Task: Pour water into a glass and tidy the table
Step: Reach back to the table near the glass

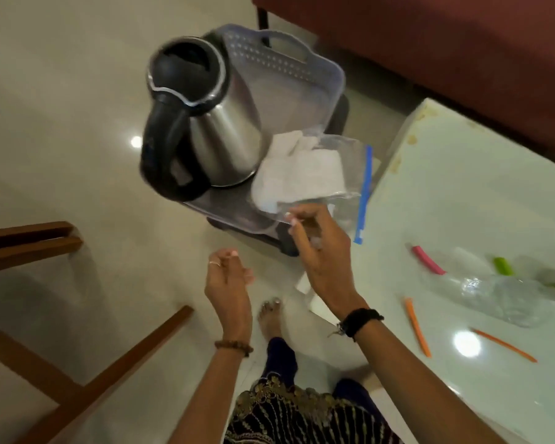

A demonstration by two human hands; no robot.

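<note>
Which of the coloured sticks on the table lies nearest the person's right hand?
The pink stick, at the table's near edge; the green and two orange ones lie farther from the right hand.

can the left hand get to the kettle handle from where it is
Probably yes: the left hand is empty and open, and nothing stands between it and the kettle handle, which faces that side; the right hand is at the plastic bag.
</note>
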